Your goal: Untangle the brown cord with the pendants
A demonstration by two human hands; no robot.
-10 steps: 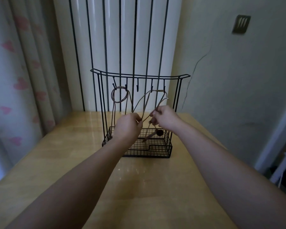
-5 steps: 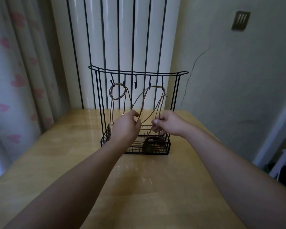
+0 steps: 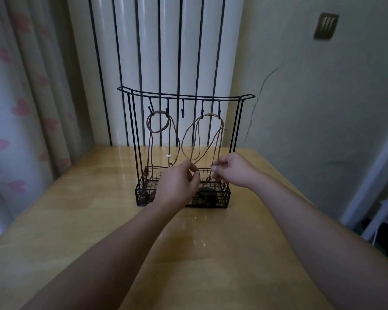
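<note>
A brown cord (image 3: 189, 135) hangs in loops from the hooks of a black wire rack (image 3: 186, 96) on the wooden table (image 3: 76, 220). Its strands drop into the rack's mesh basket (image 3: 224, 198), where a dark pendant (image 3: 207, 194) lies. Another dark piece (image 3: 146, 195) sits in the basket's left corner. My left hand (image 3: 177, 184) is in front of the basket and pinches a strand between thumb and fingertips. My right hand (image 3: 232, 168) pinches a strand just to the right, fingers curled. The two hands are a small gap apart.
A white radiator with black bars (image 3: 157, 52) stands behind the rack. A curtain with pink hearts (image 3: 20, 108) hangs at the left. The table's right edge (image 3: 300, 198) drops toward a doorway area.
Both hands have come lower, down to the basket's rim. The right-hand loops now hang slack, and the pendant that hung lifted and tilted lies in the basket.
</note>
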